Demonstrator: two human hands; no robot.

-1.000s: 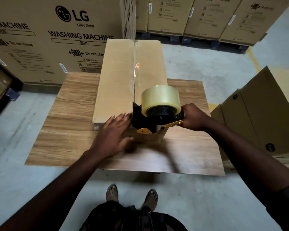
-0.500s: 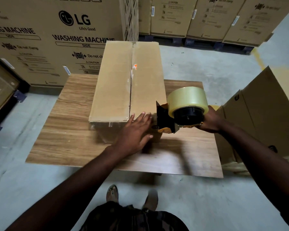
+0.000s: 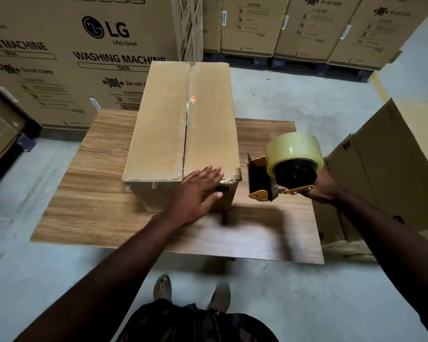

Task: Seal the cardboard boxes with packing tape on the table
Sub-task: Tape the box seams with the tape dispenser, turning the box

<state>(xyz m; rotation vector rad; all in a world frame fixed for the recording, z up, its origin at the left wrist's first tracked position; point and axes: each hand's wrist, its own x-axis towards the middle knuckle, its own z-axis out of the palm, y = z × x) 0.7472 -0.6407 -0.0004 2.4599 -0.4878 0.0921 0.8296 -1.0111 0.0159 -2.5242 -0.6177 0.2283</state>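
Note:
A long brown cardboard box (image 3: 163,124) lies lengthwise on the wooden table (image 3: 97,208), its top flaps closed along a centre seam with clear tape on it. My left hand (image 3: 198,191) lies flat with straight fingers on the box's near right corner and front face. My right hand (image 3: 324,186) grips the handle of a black and orange tape dispenser (image 3: 269,183) with a roll of clear packing tape (image 3: 294,151). The dispenser hangs just off the box's near right corner, apart from it.
Large washing machine cartons (image 3: 72,58) stand behind the table at left, more cartons on pallets (image 3: 307,28) at the back. Flattened cardboard boxes (image 3: 386,174) lean at the table's right side. My feet (image 3: 163,285) stand on grey concrete floor before the table.
My right hand has carried the dispenser off the box's near end and out to the right. My left hand slid right along the box's front edge to the near right corner.

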